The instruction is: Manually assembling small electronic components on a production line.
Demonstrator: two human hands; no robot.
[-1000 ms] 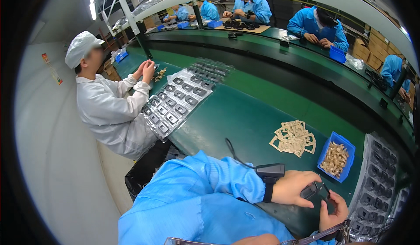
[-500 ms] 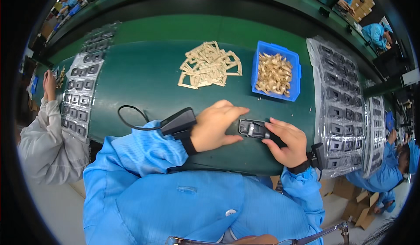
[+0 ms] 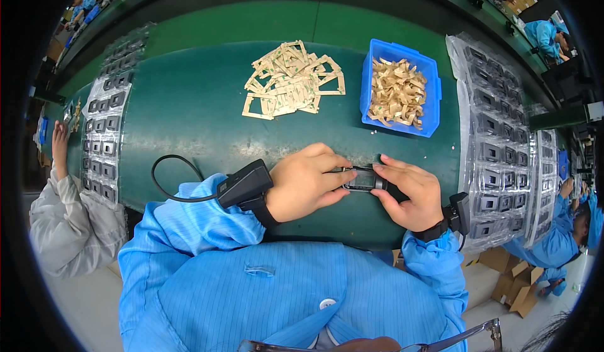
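Observation:
A small dark rectangular plastic housing point(image 3: 363, 179) with a clear, shiny middle lies at the green bench top in front of me. My left hand point(image 3: 308, 182) is closed on its left end, the fingers over the top edge and the thumb near the lower edge. At the opposite end, my right hand point(image 3: 412, 193) grips it between thumb and fingers. Both ends of the housing are partly hidden by my fingertips. Beyond my hands lies a loose pile of beige adhesive frames point(image 3: 292, 78). To the right of that pile stands a blue bin point(image 3: 402, 51) holding curled tan strips.
Plastic trays of dark housings stand in rows on the right point(image 3: 497, 144) and on the left point(image 3: 104, 125). A black device with a looped cable point(image 3: 245, 184) is strapped to my left wrist, another point(image 3: 460, 212) to my right. A co-worker's hand point(image 3: 60, 144) rests at far left.
My left hand has moved right and its fingers have come down onto the housing's left end. My right hand keeps its hold. The whole view has shifted slightly.

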